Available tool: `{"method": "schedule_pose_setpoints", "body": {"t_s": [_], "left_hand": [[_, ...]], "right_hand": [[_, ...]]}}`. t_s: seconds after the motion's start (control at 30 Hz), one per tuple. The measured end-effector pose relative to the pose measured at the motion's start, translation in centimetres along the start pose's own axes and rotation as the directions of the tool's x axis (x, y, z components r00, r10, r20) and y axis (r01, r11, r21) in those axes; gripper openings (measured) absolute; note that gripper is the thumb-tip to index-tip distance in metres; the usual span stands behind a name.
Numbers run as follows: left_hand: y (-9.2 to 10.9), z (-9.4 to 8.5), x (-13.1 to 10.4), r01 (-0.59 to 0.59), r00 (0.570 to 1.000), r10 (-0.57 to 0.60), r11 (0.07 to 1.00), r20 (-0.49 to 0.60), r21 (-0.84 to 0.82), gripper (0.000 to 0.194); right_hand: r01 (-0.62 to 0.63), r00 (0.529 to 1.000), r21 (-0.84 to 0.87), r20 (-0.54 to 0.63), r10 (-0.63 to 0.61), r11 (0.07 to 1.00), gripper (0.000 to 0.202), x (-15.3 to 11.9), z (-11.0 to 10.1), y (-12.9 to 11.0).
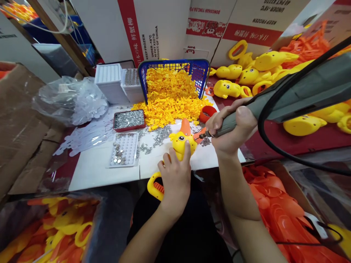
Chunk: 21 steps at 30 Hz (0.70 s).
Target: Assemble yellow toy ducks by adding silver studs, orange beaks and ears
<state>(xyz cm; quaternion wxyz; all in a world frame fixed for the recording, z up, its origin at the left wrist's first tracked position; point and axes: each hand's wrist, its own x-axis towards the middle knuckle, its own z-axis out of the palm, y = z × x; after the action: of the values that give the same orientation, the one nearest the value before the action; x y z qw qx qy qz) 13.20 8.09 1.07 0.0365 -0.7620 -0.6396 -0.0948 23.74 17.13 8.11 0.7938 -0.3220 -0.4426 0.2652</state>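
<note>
Left hand [175,179] is curling half-closed over the yellow toy [177,147], steadying it at the table's [101,170] near edge | right hand [237,126] is gripping the power driver [301,91] firmly, its bit angling in from the right | toy's long axis is running outward, orange beak [185,128] farthest (left hand lying nearer).

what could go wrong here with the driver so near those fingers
The main risk is the bit slipping: the driver comes in at a slant, and the left hand has a fingertip on the duck close to the tip. The cord loops beside the right forearm, so it might snag or tug. The silver bits lie loose near the duck and could get knocked about or mixed with the yellow parts.
</note>
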Motion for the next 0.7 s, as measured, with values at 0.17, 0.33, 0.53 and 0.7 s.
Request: {"method": "schedule_pose_setpoints", "body": {"t_s": [0.17, 0.33, 0.53, 0.7], "left_hand": [[0.1, -0.2, 0.1, -0.012, 1.0, 0.012, 0.999, 0.007, 0.035, 0.058], [0.3, -0.4, 0.2, -0.023, 0.999, 0.022, 0.997, 0.023, 0.069, 0.062], [0.2, -0.2, 0.0, -0.018, 1.0, 0.017, 0.996, 0.011, 0.088, 0.063], [-0.3, -0.3, 0.3, -0.052, 0.998, 0.048, 0.993, 0.043, 0.102, 0.066]], "right_hand": [[-0.012, 1.0, 0.029, 0.022, 0.012, 1.0, 0.02, -0.2, 0.0, 0.2], [-0.077, 0.989, 0.063, 0.134, 0.068, 0.995, 0.027, 0.0, -0.5, 0.6], [-0.208, 0.926, 0.147, 0.349, 0.146, 0.967, 0.034, 0.8, -2.0, 0.6], [-0.225, 0.861, 0.176, 0.497, 0.111, 0.958, 0.035, 1.2, -2.5, 0.6]]}}
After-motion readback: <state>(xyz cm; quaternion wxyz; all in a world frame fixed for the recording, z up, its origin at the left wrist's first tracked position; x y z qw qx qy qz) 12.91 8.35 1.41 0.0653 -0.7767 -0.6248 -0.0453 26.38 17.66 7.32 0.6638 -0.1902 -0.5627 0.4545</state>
